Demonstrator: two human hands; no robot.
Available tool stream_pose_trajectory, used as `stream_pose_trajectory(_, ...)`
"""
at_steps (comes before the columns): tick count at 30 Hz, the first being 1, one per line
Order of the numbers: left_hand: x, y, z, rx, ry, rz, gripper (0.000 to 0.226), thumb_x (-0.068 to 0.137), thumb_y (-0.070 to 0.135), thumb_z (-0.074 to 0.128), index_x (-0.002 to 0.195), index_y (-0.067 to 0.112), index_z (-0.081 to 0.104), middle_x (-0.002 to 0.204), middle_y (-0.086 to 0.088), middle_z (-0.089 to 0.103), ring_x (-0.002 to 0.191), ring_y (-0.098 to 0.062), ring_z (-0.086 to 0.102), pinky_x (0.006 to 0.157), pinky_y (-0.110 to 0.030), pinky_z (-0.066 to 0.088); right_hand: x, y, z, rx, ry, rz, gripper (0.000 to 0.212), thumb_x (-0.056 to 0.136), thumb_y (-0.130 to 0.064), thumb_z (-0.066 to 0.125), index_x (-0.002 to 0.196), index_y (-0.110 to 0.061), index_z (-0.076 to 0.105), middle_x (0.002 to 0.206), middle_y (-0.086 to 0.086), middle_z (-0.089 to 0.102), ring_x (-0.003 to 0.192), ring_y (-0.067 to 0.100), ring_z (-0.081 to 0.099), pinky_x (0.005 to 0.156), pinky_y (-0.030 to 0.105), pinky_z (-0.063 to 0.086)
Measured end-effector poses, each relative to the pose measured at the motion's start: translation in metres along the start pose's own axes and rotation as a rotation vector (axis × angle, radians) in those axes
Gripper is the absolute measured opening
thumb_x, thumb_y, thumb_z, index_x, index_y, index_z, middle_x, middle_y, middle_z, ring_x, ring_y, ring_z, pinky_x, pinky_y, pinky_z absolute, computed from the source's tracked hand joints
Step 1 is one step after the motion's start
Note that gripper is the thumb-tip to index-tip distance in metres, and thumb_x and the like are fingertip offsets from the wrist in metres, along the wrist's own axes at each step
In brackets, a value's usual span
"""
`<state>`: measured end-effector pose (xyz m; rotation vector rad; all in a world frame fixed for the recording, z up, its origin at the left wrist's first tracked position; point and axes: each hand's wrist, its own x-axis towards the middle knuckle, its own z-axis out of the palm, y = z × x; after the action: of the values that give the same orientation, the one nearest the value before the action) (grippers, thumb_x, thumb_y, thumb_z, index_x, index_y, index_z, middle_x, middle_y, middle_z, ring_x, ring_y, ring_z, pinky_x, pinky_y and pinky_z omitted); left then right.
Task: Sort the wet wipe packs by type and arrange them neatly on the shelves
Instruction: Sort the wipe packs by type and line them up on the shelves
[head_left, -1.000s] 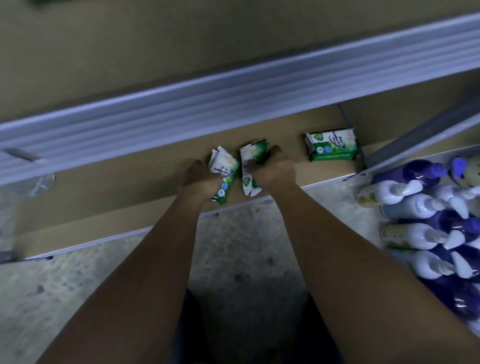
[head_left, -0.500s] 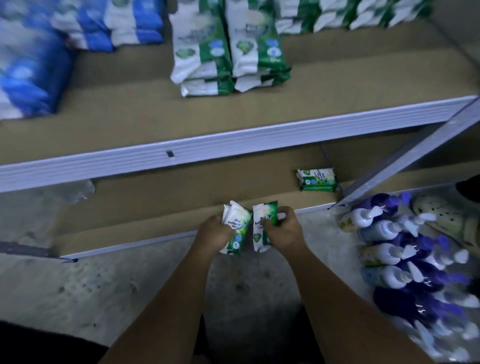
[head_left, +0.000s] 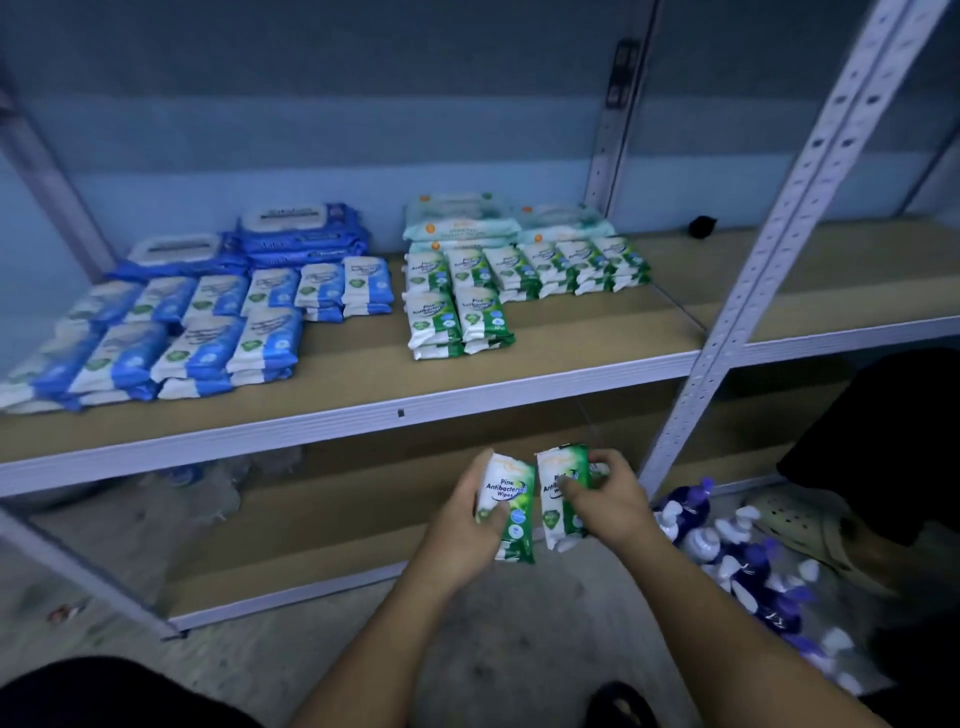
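Change: You had lifted both packs up off the lower shelf (head_left: 337, 514) and raised your head, so the upper shelf (head_left: 571, 332) came fully into view.
Left hand: Your left hand (head_left: 457, 525) gripped one green pine wipe pack (head_left: 506, 499), thumb across its front, label facing you.
Right hand: Your right hand (head_left: 608, 504) pinched a second green pack (head_left: 558, 499) just right of the first; the two were side by side, edges nearly touching.
Where they were: Both packs hung in the air in front of the lower shelf, below the front rail of the upper shelf.
Meaning for the task: You seemed to be carrying them up to their own kind, so this looked like the transfer step, not yet the placing.
Likely target: The green stacks (head_left: 457, 306) stood mid-shelf, a far row and a short near row of two piles; bare board lay just right of that near row.
Other sorted stock: Blue packs (head_left: 208, 332) filled the left of the upper shelf, with pale packs (head_left: 462, 223) at the far back.
In the way: The upright post (head_left: 779, 234) stood right of your hands, and the rail lay between the packs and the stacks, so you would have needed to clear it.
Nearby: Purple-capped bottles (head_left: 727, 551) lay on the floor at the right, beside a pale shoe (head_left: 795, 519).
Unclear: Whether any pack remained on the lower shelf behind your right hand could not be told.
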<state>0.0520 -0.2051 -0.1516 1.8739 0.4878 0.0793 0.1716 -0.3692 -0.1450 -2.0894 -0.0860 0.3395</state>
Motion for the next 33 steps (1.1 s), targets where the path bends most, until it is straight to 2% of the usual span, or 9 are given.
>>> stream_pose_trajectory(8,-0.016,0.069,-0.009,-0.069,-0.024,0.177,0.040,0.098,0.036,0.059,0.122,0.067,0.051,0.150,0.020,0.044,0.135,0.000,0.045,0.114,-0.033,0.040,-0.016,-0.056,-0.069,0.152,0.149,-0.098,0.035,0.083,-0.030,0.080,0.110,-0.027,0.057,0.096,-0.005,0.067,0.077,0.012,0.067,0.063,0.030,0.056)
stream_pose_trajectory(14,0.013,0.119,-0.007,0.048,0.064,0.263,0.044,0.100,0.041,0.055,0.143,0.048,0.047,0.151,0.019,0.044,0.136,0.001,0.040,0.096,-0.011,0.031,0.017,-0.096,-0.086,0.308,0.155,-0.078,0.040,0.079,-0.031,0.083,0.111,-0.025,0.059,0.087,0.005,0.074,0.078,0.024,0.073,0.082,0.046,0.059)
stream_pose_trajectory(19,0.065,0.158,-0.012,0.106,0.095,0.292,0.048,0.100,0.042,0.054,0.147,0.042,0.044,0.156,0.013,0.039,0.140,-0.009,0.040,0.094,-0.013,0.030,0.063,-0.124,-0.089,0.374,0.189,-0.100,0.041,0.085,-0.027,0.079,0.119,-0.017,0.058,0.105,0.009,0.070,0.083,0.021,0.071,0.066,0.031,0.055)
stream_pose_trajectory(22,0.096,0.169,-0.012,0.120,0.100,0.262,0.049,0.100,0.045,0.053,0.147,0.044,0.043,0.155,0.013,0.040,0.127,-0.004,0.052,0.084,-0.011,0.036,0.092,-0.132,-0.088,0.416,0.181,-0.105,0.038,0.086,-0.021,0.078,0.118,-0.013,0.058,0.109,0.011,0.068,0.085,0.023,0.069,0.065,0.030,0.053)
stream_pose_trajectory(24,0.113,0.168,-0.009,0.125,0.105,0.246,0.049,0.100,0.045,0.052,0.147,0.045,0.041,0.152,0.012,0.044,0.087,0.017,0.059,0.062,-0.003,0.040,0.110,-0.132,-0.085,0.407,0.165,-0.114,0.036,0.086,-0.020,0.077,0.116,-0.014,0.058,0.103,0.007,0.068,0.080,0.018,0.068,0.063,0.029,0.053)
stream_pose_trajectory(26,0.126,0.163,-0.007,0.157,0.126,0.222,0.050,0.100,0.046,0.052,0.148,0.045,0.040,0.149,0.011,0.048,0.062,0.019,0.050,0.053,0.001,0.038,0.127,-0.129,-0.082,0.350,0.157,-0.137,0.037,0.085,-0.023,0.078,0.115,-0.017,0.058,0.099,0.003,0.068,0.079,0.014,0.067,0.060,0.026,0.051)
stream_pose_trajectory(28,0.135,0.157,-0.005,0.253,0.165,0.208,0.051,0.099,0.049,0.052,0.148,0.045,0.039,0.144,0.007,0.054,0.061,0.008,0.049,0.065,-0.014,0.050,0.139,-0.124,-0.076,0.266,0.143,-0.151,0.036,0.086,-0.026,0.078,0.115,-0.020,0.058,0.099,0.001,0.068,0.079,0.013,0.067,0.058,0.025,0.049)
stream_pose_trajectory(31,0.141,0.152,-0.003,0.396,0.205,0.200,0.055,0.097,0.053,0.049,0.149,0.042,0.039,0.107,-0.003,0.070,0.057,-0.009,0.056,0.068,-0.032,0.056,0.153,-0.117,-0.069,0.084,0.131,-0.144,0.036,0.088,-0.035,0.074,0.117,-0.023,0.058,0.100,0.000,0.068,0.083,0.017,0.067,0.069,0.032,0.055)
stream_pose_trajectory(33,0.142,0.156,-0.005,0.574,0.230,0.232,0.054,0.097,0.055,0.045,0.148,0.038,0.041,0.100,-0.006,0.069,0.074,-0.018,0.064,0.071,-0.035,0.056,0.160,-0.117,-0.067,0.001,0.108,-0.135,0.042,0.088,-0.040,0.073,0.123,-0.021,0.059,0.106,0.002,0.068,0.090,0.020,0.067,0.081,0.038,0.057)
